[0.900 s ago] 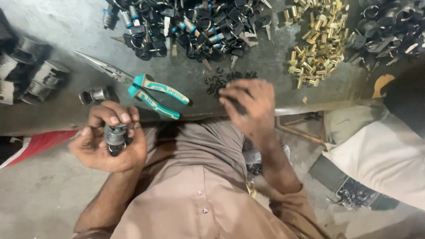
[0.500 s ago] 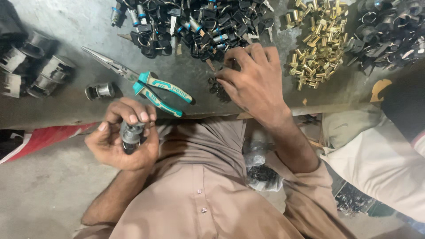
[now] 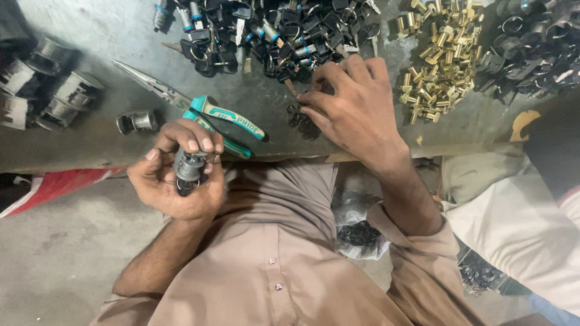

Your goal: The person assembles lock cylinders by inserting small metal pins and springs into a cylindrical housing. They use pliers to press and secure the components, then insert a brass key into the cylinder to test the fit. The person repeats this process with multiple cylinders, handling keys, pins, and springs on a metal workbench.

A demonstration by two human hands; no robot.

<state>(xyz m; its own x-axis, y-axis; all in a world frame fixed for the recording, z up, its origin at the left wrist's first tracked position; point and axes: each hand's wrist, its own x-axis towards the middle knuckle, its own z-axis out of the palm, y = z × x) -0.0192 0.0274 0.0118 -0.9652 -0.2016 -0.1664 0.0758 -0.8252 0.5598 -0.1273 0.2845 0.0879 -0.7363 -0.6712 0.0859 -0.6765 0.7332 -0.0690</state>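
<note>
Left hand [image 3: 178, 175] grips a lock cylinder [image 3: 190, 166] upright; right hand [image 3: 356, 111], nearer the black rings [image 3: 302, 121] ahead, presses fingertips there, perhaps pinching one.

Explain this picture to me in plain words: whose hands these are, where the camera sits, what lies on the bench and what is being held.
There is no machine here. A person works with two bare hands, and the camera is worn on that person's head, looking down, so you see the forearms and a brown shirt from above.

The left hand holds a small grey metal cylinder, wrapped in its fingers, just off the edge of the grey bench. The right hand reaches onto the bench, its fingers at a small heap of black rings.

On the bench lie long-nosed pliers with teal handles, a loose metal cylinder, a large pile of dark keys and parts, a pile of small brass pieces, and more round metal housings at the left. Someone else in white clothing sits at the right edge.
</note>
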